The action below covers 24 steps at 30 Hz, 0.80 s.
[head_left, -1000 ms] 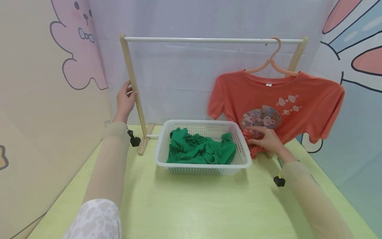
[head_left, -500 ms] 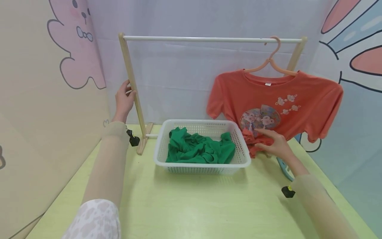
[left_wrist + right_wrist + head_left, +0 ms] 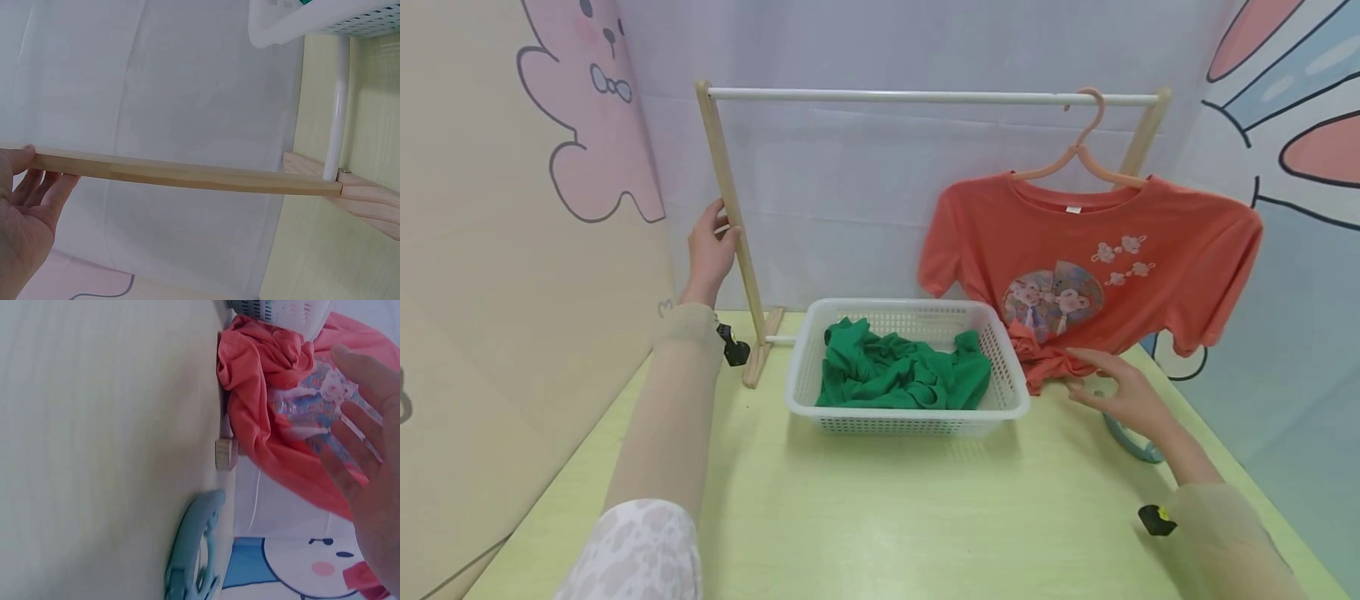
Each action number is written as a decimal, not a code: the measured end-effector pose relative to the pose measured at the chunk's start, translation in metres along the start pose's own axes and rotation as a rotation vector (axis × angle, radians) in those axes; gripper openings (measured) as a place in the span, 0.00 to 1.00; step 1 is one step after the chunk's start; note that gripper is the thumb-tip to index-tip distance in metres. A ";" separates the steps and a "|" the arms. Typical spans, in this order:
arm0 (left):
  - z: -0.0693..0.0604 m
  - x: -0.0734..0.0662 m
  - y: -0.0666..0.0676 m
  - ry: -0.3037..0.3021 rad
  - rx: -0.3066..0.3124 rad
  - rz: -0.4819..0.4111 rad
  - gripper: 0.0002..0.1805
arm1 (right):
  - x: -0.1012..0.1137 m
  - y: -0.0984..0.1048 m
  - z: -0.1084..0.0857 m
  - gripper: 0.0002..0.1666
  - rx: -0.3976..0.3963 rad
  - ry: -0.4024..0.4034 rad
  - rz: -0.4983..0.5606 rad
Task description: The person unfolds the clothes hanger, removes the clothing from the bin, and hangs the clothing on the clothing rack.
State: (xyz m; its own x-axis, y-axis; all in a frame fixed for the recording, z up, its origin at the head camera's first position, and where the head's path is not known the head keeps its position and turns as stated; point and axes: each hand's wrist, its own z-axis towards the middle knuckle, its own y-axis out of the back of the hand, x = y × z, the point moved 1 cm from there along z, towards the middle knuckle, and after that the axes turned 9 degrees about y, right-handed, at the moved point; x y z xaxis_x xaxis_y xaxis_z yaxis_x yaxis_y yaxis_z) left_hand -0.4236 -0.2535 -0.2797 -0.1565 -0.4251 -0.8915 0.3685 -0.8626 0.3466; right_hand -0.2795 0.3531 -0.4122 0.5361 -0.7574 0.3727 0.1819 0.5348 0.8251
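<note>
My left hand (image 3: 711,254) holds the wooden side post (image 3: 746,271) of a clothes rack. In the left wrist view its thumb is on one side of the post (image 3: 181,175) and its fingers are on the other. My right hand (image 3: 1123,396) is beside the lower hem of an orange-red T-shirt (image 3: 1172,283), fingers relaxed and nothing held. The right wrist view has those fingers spread in front of the shirt (image 3: 250,419); contact with the cloth cannot be told. The shirt hangs from a peach hanger (image 3: 1079,148) on the white rod (image 3: 887,97), its bottom bunched beside the basket.
A white plastic basket (image 3: 910,413) with crumpled green cloth (image 3: 902,371) stands under the rod on the pale yellow-green table (image 3: 880,508). To the right lies a teal curved plastic thing (image 3: 187,544), partly behind my right hand in the head view. Cartoon-printed walls border both sides.
My right hand has let go of the shirt's bunched hem and moved right and toward me. More of the printed picture and the teal thing shows. My left hand stays on the post.
</note>
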 end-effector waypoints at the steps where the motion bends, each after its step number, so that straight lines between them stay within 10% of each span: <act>1: 0.000 0.000 0.000 0.000 0.000 0.000 0.29 | -0.001 0.001 -0.004 0.42 -0.005 -0.003 -0.008; 24: 0.001 -0.002 0.001 0.029 0.015 -0.013 0.30 | -0.059 0.023 -0.070 0.49 0.079 -0.151 0.044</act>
State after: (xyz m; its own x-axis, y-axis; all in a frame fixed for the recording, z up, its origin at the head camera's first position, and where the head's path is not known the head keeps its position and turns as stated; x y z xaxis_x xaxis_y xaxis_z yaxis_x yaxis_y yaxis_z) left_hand -0.4237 -0.2535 -0.2779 -0.1344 -0.4057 -0.9041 0.3527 -0.8722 0.3390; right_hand -0.2493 0.4359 -0.4447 0.4107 -0.7851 0.4636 0.0926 0.5418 0.8354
